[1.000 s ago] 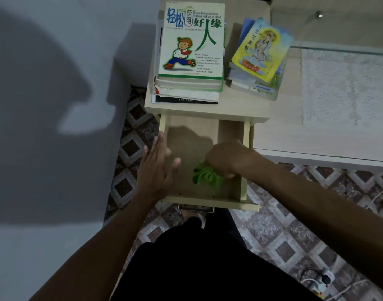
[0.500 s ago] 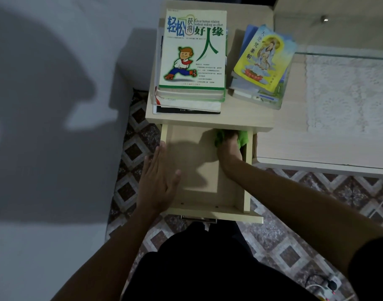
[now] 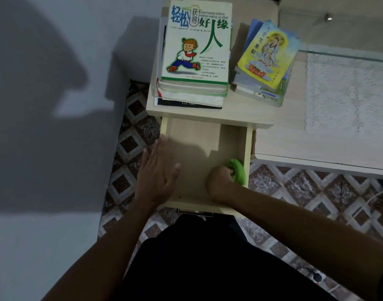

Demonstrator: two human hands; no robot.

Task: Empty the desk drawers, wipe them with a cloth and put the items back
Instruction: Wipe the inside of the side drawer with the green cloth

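Open drawer [image 3: 192,135] at frame centre, pulled out below the worktop [image 3: 247,114]. Left hand [image 3: 156,173] flat, fingers straight, on its left wall. Right hand [image 3: 219,181] clamped on green cloth [image 3: 237,170] at the drawer's lower right corner. Two book stacks [image 3: 196,53] above.

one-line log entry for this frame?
step: wiping drawer | right hand: grips cloth, right side | left hand: flat on left wall | books: on top

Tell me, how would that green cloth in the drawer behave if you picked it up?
The green cloth is bunched into a soft wad under the right hand, so it would probably flop and drape rather than hold shape. It looks small and thin, so likely very light. Pushed along the drawer floor, it probably slides and crumples, not rolls.
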